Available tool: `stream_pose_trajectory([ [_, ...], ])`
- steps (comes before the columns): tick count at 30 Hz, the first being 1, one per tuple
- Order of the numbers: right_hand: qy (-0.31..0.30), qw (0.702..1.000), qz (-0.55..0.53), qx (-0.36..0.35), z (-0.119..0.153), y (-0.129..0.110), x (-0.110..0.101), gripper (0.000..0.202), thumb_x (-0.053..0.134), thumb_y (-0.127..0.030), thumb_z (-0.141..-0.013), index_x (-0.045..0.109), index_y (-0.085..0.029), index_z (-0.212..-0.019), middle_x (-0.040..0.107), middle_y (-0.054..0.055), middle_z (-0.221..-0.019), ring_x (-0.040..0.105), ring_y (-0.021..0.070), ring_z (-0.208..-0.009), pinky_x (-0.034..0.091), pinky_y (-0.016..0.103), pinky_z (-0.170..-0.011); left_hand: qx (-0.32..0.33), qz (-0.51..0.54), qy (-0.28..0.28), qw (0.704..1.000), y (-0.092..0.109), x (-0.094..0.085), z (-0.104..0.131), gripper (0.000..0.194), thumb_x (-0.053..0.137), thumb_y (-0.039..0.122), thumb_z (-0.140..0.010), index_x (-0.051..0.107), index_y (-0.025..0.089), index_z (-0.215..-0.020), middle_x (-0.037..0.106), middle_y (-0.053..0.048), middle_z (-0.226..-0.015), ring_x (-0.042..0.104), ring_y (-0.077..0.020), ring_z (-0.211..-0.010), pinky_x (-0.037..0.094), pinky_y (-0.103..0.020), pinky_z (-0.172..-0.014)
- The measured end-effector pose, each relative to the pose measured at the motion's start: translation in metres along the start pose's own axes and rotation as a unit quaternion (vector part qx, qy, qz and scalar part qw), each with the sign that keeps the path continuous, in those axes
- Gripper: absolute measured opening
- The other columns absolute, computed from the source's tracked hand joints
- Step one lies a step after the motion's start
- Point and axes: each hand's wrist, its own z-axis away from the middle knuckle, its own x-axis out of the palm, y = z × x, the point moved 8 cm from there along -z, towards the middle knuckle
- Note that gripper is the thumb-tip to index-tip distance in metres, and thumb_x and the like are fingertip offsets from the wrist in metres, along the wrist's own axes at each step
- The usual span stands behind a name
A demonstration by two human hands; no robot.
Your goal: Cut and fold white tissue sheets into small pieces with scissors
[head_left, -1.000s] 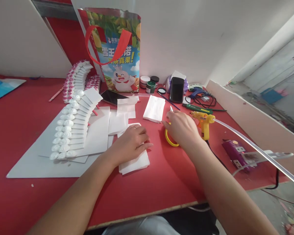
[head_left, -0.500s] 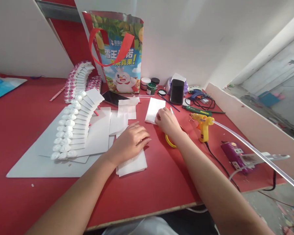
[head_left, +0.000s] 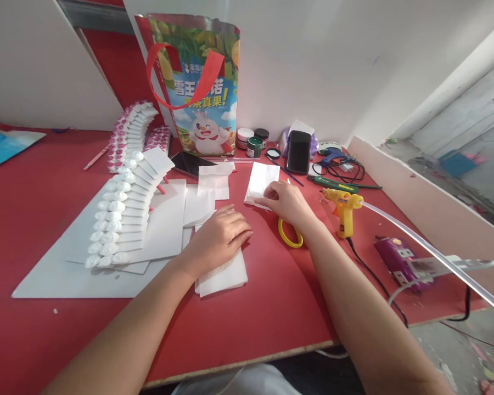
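Observation:
My left hand (head_left: 224, 236) rests with its fingers slightly spread on a stack of white paper (head_left: 224, 277), and a ring shows on one finger. To its right, my right hand (head_left: 282, 200) touches the lower right part of another white paper stack (head_left: 261, 181); its thumb and fingertips are pressed near the sheet's edge. Folded white paper (head_left: 214, 181) and a white sheet (head_left: 200, 206) lie beyond my left hand. A yellow tape ring (head_left: 290, 241) lies just below my right wrist.
On the left, a curved row of white roses on cards (head_left: 115, 225) stands on white board (head_left: 45, 274). A printed bag (head_left: 206, 109) and paint jars (head_left: 254, 147) stand behind. A yellow glue gun (head_left: 343, 211) and a purple box (head_left: 399, 260) are on the right.
My right hand has shifted slightly to the right, and its fingers have lifted the corner area of the paper stack a little. More of the yellow ring shows. My left hand stays put.

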Motion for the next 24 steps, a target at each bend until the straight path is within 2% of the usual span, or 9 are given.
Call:
stream_pose_trajectory([
  [5, 0.004, 0.996, -0.083, 0.012, 0.0, 0.011, -0.001, 0.021, 0.079, -0.031, -0.077, 0.063, -0.019, -0.071, 0.066, 0.001, -0.075, 0.056, 0.0155, -0.07, 0.04, 0.029, -0.068, -0.003, 0.003, -0.008, 1.0, -0.001, 0.002, 0.0, 0.02, 0.053, 0.016, -0.1, 0.071, 0.017, -0.09, 0.075, -0.006, -0.089, 0.066, -0.0185, -0.082, 0.049, -0.046, -0.106],
  [8, 0.014, 0.997, -0.081, 0.004, -0.002, 0.015, 0.001, 0.021, 0.072, -0.029, -0.08, 0.059, -0.019, -0.066, 0.061, -0.001, -0.069, 0.054, 0.0152, -0.067, 0.038, 0.029, -0.068, -0.012, 0.011, -0.018, 1.0, -0.002, 0.004, -0.001, 0.021, 0.052, 0.016, -0.1, 0.071, 0.018, -0.09, 0.075, -0.006, -0.089, 0.066, -0.0193, -0.083, 0.049, -0.046, -0.104],
  [11, 0.101, 0.993, -0.056, -0.015, 0.001, 0.012, -0.014, 0.023, 0.062, -0.022, -0.083, 0.05, -0.02, -0.064, 0.058, 0.001, -0.071, 0.051, 0.0155, -0.068, 0.038, 0.03, -0.069, -0.056, 0.045, -0.006, 0.997, -0.006, 0.0, -0.001, 0.019, 0.052, 0.022, -0.1, 0.071, 0.019, -0.094, 0.075, -0.008, -0.095, 0.068, -0.0218, -0.09, 0.053, -0.044, -0.097],
  [14, 0.207, 0.966, -0.148, -0.055, 0.015, -0.002, -0.048, 0.01, 0.059, -0.025, -0.085, 0.054, -0.021, -0.078, 0.061, 0.002, -0.08, 0.056, 0.0167, -0.074, 0.044, 0.031, -0.073, -0.154, 0.118, 0.043, 0.98, -0.018, -0.009, 0.003, 0.022, 0.055, 0.034, -0.101, 0.069, 0.021, -0.113, 0.074, -0.01, -0.118, 0.068, -0.0243, -0.111, 0.053, -0.042, -0.099],
  [16, 0.212, 0.932, -0.286, -0.07, 0.026, -0.011, -0.069, 0.009, 0.059, -0.029, -0.087, 0.055, -0.023, -0.083, 0.061, 0.001, -0.079, 0.06, 0.017, -0.075, 0.047, 0.031, -0.073, -0.224, 0.195, 0.086, 0.951, -0.029, -0.014, 0.008, 0.034, 0.057, 0.042, -0.1, 0.063, 0.024, -0.128, 0.068, -0.01, -0.135, 0.062, -0.0247, -0.126, 0.048, -0.044, -0.109],
  [19, 0.131, 0.878, -0.46, -0.026, 0.04, -0.022, -0.079, 0.009, 0.059, -0.033, -0.089, 0.058, -0.025, -0.089, 0.065, 0.002, -0.088, 0.066, 0.0194, -0.081, 0.051, 0.034, -0.074, -0.292, 0.332, 0.164, 0.882, -0.048, -0.016, 0.017, 0.053, 0.058, 0.048, -0.098, 0.048, 0.026, -0.145, 0.049, -0.011, -0.157, 0.048, -0.025, -0.144, 0.041, -0.045, -0.118],
  [21, 0.085, 0.845, -0.528, 0.028, 0.048, -0.025, -0.069, 0.012, 0.061, -0.036, -0.088, 0.058, -0.025, -0.091, 0.066, 0.003, -0.089, 0.068, 0.0223, -0.082, 0.053, 0.036, -0.072, -0.315, 0.405, 0.189, 0.837, -0.056, -0.012, 0.02, 0.061, 0.059, 0.051, -0.097, 0.038, 0.03, -0.151, 0.041, -0.011, -0.163, 0.043, -0.0256, -0.148, 0.042, -0.045, -0.117],
  [23, 0.069, 0.822, -0.562, 0.064, 0.053, -0.026, -0.052, 0.018, 0.06, -0.04, -0.087, 0.058, -0.026, -0.099, 0.068, 0.005, -0.094, 0.07, 0.0246, -0.087, 0.054, 0.038, -0.073, -0.331, 0.471, 0.169, 0.8, -0.056, -0.004, 0.018, 0.063, 0.06, 0.053, -0.096, 0.037, 0.031, -0.151, 0.048, -0.012, -0.157, 0.049, -0.0269, -0.143, 0.046, -0.046, -0.113],
  [24, 0.071, 0.821, -0.562, 0.065, 0.054, -0.026, -0.042, 0.022, 0.06, -0.044, -0.088, 0.056, -0.027, -0.102, 0.069, 0.006, -0.098, 0.07, 0.0251, -0.089, 0.055, 0.039, -0.073, -0.339, 0.505, 0.158, 0.778, -0.054, 0.0, 0.017, 0.063, 0.061, 0.052, -0.096, 0.039, 0.029, -0.149, 0.055, -0.013, -0.151, 0.055, -0.0277, -0.138, 0.049, -0.046, -0.11],
])
